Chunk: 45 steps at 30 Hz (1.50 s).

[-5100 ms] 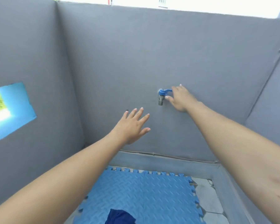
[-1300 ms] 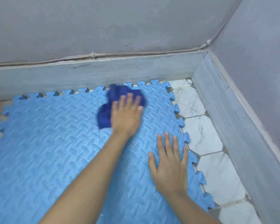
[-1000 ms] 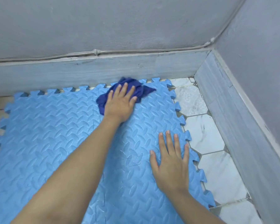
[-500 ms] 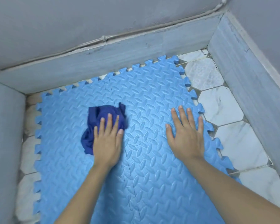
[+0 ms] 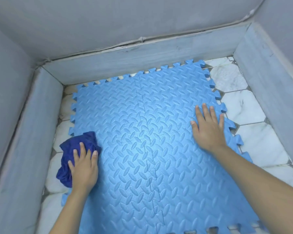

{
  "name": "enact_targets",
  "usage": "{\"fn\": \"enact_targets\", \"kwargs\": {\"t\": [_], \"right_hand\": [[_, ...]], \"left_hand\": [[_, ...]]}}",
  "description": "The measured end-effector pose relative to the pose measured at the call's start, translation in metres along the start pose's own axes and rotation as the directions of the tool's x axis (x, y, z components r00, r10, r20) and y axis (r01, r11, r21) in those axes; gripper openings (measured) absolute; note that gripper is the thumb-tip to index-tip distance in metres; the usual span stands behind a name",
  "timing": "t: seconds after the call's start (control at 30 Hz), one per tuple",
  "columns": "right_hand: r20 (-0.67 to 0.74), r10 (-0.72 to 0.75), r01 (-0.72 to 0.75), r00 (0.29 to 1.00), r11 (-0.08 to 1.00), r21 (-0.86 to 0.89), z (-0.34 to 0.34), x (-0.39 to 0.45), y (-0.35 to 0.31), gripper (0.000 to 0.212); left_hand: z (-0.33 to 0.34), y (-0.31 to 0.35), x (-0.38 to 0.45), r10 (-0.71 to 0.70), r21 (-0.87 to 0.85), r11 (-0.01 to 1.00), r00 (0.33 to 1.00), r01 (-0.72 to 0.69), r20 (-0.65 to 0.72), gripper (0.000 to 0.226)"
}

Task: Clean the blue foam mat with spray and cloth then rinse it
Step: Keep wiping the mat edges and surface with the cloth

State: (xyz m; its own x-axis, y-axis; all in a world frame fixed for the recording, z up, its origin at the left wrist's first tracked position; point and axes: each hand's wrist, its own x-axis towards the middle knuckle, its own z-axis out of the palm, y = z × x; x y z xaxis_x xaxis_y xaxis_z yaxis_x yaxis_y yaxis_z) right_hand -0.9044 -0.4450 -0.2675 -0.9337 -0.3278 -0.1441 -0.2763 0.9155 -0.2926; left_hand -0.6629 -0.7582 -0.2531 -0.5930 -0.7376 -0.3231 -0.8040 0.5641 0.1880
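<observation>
Overall, the blue foam mat (image 5: pixel 142 141) lay flat on the white hexagon-tiled floor (image 5: pixel 254 137) between grey walls (image 5: pixel 108 27). The left hand (image 5: pixel 84 168) pressed the dark blue cloth (image 5: pixel 69 149) at the mat's left edge, fingers extended. The right hand (image 5: pixel 208 129) rested palm-down, fingers spread, near the right edge.

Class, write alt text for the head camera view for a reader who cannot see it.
A left hand presses a dark blue cloth at the left edge of a blue foam mat, while the right hand lies flat near its right edge, on white floor tiles.

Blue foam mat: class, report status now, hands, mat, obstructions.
Left hand pressing dark blue cloth at mat's left edge. Right hand flat on blue foam mat, right side. Nothing obstructing.
</observation>
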Motion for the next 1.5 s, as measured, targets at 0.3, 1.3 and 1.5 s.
{"fn": "enact_targets", "kwargs": {"t": [0.3, 1.3, 1.5], "right_hand": [[-0.215, 0.228, -0.215, 0.950, 0.973, 0.082, 0.002, -0.101, 0.060, 0.056], [-0.314, 0.244, -0.206, 0.917, 0.967, 0.150, 0.013, -0.090, 0.075, 0.053], [-0.296, 0.236, -0.195, 0.926, 0.967, 0.162, 0.010, -0.095, 0.074, 0.052]], "left_hand": [[0.071, 0.179, -0.085, 0.775, 0.172, 0.589, 0.612, -0.790, 0.156, 0.051], [0.055, 0.358, 0.074, 0.834, 0.229, 0.417, 0.470, -0.880, 0.290, 0.062], [0.039, 0.187, -0.009, 0.879, 0.197, 0.236, 0.295, -0.952, 0.375, 0.058]]}}
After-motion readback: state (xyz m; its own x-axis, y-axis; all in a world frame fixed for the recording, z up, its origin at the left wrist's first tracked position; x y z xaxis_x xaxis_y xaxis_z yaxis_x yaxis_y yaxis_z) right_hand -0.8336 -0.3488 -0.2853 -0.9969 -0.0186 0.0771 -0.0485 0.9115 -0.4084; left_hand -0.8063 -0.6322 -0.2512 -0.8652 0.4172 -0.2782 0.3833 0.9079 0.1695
